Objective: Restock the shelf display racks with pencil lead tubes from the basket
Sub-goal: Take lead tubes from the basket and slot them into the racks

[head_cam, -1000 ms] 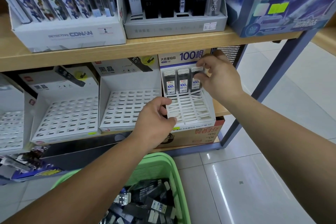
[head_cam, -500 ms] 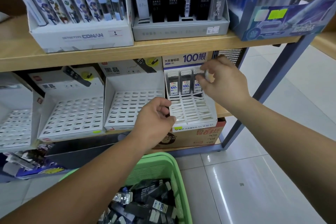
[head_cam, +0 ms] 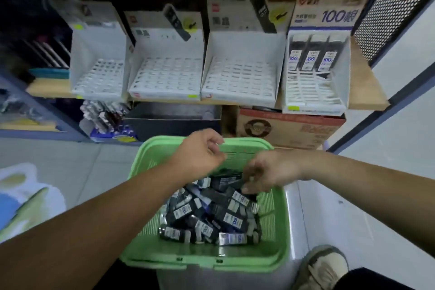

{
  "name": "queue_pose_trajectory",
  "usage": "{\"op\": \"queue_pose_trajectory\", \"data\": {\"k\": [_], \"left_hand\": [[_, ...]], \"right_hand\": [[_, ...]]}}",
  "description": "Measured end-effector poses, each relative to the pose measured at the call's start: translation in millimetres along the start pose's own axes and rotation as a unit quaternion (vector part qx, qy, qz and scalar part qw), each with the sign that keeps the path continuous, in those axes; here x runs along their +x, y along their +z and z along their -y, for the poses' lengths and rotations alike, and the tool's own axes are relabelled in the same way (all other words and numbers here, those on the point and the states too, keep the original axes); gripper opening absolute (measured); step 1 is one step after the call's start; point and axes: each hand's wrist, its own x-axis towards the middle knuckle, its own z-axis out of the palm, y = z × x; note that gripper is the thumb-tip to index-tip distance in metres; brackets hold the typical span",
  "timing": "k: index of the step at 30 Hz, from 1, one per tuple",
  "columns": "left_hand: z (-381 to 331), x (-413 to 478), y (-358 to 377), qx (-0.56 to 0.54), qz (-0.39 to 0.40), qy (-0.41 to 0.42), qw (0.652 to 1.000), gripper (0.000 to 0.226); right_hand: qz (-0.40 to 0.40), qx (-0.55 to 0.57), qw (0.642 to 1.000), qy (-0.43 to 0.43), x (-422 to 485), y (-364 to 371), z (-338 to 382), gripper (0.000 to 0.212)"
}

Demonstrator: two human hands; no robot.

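Note:
A green basket [head_cam: 202, 262] stands on the floor below me, holding a heap of dark pencil lead tubes [head_cam: 211, 215]. My right hand [head_cam: 268, 172] reaches into it from the right, and its bent fingers and thumb pinch a tube at the top of the heap. My left hand [head_cam: 200, 155] hovers over the basket's far rim, loosely curled and holding nothing. On the shelf, the rightmost white rack [head_cam: 314, 99], marked 100, has three tubes [head_cam: 308, 59] in its back row. The three slotted racks [head_cam: 237, 77] to its left hold none.
A brown cardboard box [head_cam: 289, 129] sits under the shelf behind the basket. A black mesh panel [head_cam: 386, 21] and a grey shelf post [head_cam: 367, 125] bound the right side. My shoe [head_cam: 322, 266] is beside the basket. A white bag [head_cam: 23, 195] lies at left.
Both hands have left the rightmost rack and dropped to the basket. The view has tilted down. My right hand now has its fingers among the tubes.

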Motion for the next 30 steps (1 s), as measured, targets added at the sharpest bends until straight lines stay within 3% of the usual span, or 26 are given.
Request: {"op": "queue_pose_trajectory", "data": {"k": [2,4,7,10,12,15,18,21,24,30], "left_hand": [[40,-8,12,0.013,0.040,-0.038,0.998,0.025],[78,-14,23,0.038,0.076,-0.076,0.993,0.026],[126,-12,37,0.075,0.103,-0.104,0.986,0.024],[160,-8,51,0.095,0.110,-0.132,0.981,0.022],[177,-6,63,0.103,0.122,-0.126,0.979,0.026],[187,-4,78,0.109,0.135,-0.108,0.979,0.039],[185,1,89,0.160,0.106,-0.038,0.981,0.043],[177,5,100,0.208,0.105,0.057,0.971,0.064],[170,10,108,0.253,0.157,0.094,0.950,0.083],[173,22,104,0.331,0.197,0.064,0.921,0.090]], "right_hand": [[0.078,-0.030,0.996,0.040,30,20,2,0.053],[0.085,-0.055,0.993,0.068,61,40,1,0.057],[0.002,-0.083,0.993,0.078,99,72,-11,0.063],[-0.105,0.013,0.987,0.119,130,112,-33,0.091],[-0.125,0.034,0.976,0.172,148,139,-47,0.112],[-0.126,-0.009,0.972,0.200,160,159,-60,0.123],[-0.119,0.050,0.971,0.200,167,155,-63,0.114],[-0.149,0.200,0.948,0.199,172,152,-66,0.077],[-0.172,0.235,0.941,0.172,169,147,-64,0.041],[-0.167,0.262,0.934,0.177,165,148,-57,0.034]]}}
